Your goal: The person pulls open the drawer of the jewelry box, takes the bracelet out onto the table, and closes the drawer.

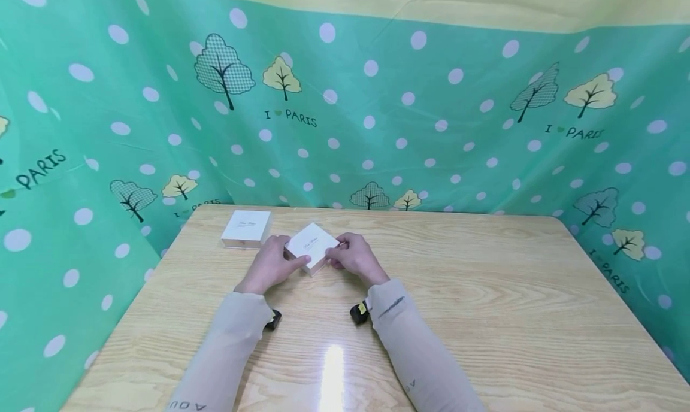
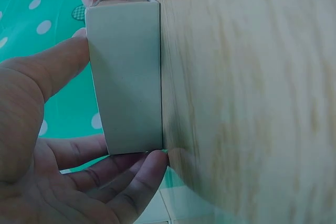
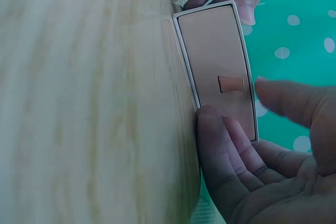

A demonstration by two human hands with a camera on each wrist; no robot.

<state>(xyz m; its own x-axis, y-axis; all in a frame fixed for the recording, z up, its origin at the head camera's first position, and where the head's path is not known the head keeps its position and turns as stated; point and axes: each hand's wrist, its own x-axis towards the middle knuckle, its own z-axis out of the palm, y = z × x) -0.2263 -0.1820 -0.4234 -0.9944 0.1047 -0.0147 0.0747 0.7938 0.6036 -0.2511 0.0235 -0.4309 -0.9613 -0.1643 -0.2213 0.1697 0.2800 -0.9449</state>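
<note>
A white drawer-style box (image 1: 311,244) with small dark print on its lid lies turned cornerwise on the table between both hands. My left hand (image 1: 271,263) grips its left corner, thumb along the upper edge and fingers round the far side. From the right, my right hand (image 1: 354,256) holds the opposite corner, thumb at the top edge and fingers curled about the end. In the right wrist view, the pinkish drawer front (image 3: 210,45) sits within the white sleeve, a short ribbon tab (image 3: 231,84) on it. The left wrist view shows a plain white side.
A second white box (image 1: 246,227) with similar print stands to the left, near the table's back edge. The wood-grain table (image 1: 485,316) extends to the right. Behind it hangs a green dotted curtain (image 1: 388,112). Small black devices (image 1: 359,313) are on both wrists.
</note>
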